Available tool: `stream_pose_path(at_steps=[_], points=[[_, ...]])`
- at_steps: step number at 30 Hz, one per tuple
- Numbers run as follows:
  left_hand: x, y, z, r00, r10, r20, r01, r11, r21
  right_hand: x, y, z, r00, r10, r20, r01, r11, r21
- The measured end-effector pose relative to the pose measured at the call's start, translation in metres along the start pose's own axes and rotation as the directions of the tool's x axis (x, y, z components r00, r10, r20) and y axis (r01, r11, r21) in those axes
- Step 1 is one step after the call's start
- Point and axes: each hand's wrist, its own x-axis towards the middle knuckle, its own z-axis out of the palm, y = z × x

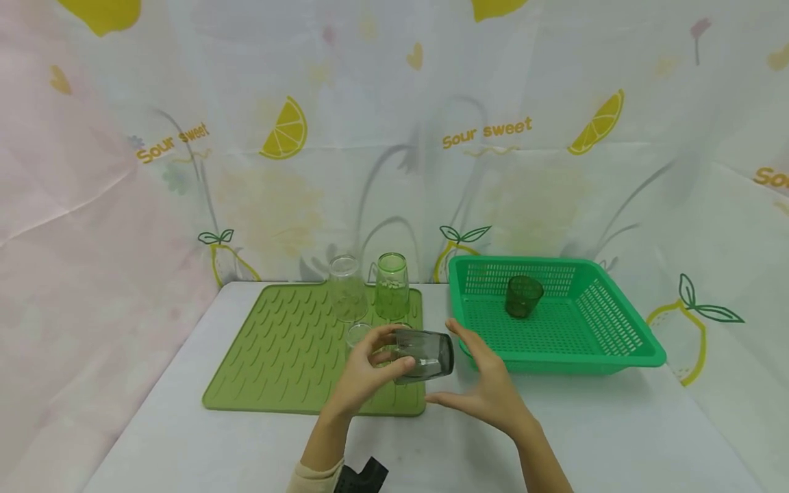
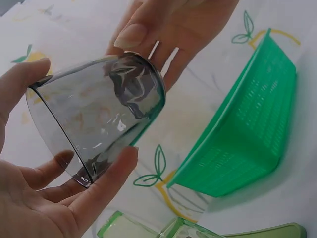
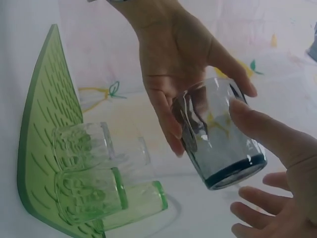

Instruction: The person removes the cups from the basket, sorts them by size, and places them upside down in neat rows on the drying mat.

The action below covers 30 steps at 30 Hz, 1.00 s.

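In the head view my left hand (image 1: 364, 370) grips a grey glass tumbler (image 1: 425, 352) near its rim, thumb on one side and fingers on the other. The tumbler lies sideways in the air, its thick base toward my right hand (image 1: 493, 390). That hand's thumb and fingers are spread around the base end, holding nothing. In the right wrist view its thumb (image 3: 262, 124) overlaps the tumbler's side. Below the tumbler, a green drying mat (image 1: 277, 363) bears a tall clear glass (image 1: 348, 294), a tall green glass (image 1: 392, 291) and shorter glasses, partly hidden by my left hand.
A green plastic basket (image 1: 555, 363) stands on the white table right of the mat, with a dark glass (image 1: 524, 296) tilted inside. Behind the table hangs a white cloth (image 1: 370, 192) printed with lemons. A short green glass (image 3: 89, 196) shows on the mat's near side.
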Motion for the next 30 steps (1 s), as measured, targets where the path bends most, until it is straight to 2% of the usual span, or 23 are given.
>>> stream_pose_path(at_steps=[6,11,14,22,26,30], points=[[-0.004,-0.003,-0.004,1.0,-0.006,-0.018,0.005,0.996,-0.09,0.0,0.006,-0.004,1.0,0.004,0.002,-0.005,0.991,0.136],[-0.006,-0.005,-0.006,1.0,0.022,-0.009,-0.023,0.992,-0.124,0.003,0.01,-0.002,1.0,-0.021,0.017,0.015,0.951,0.308],[-0.007,-0.006,-0.006,0.999,0.05,0.004,-0.048,0.987,-0.153,0.005,0.012,0.0,0.999,-0.012,0.043,-0.006,0.923,0.384],[-0.009,-0.01,-0.008,0.995,0.095,0.032,-0.088,0.978,-0.188,0.012,0.01,0.006,0.987,0.059,0.148,-0.12,0.887,0.446],[-0.012,-0.012,-0.011,0.993,0.106,0.049,-0.094,0.977,-0.19,0.016,0.013,0.009,0.98,0.06,0.191,-0.147,0.864,0.482],[-0.018,-0.013,-0.016,0.995,0.09,0.045,-0.083,0.987,-0.136,0.02,0.017,0.012,0.976,0.032,0.215,-0.138,0.855,0.499]])
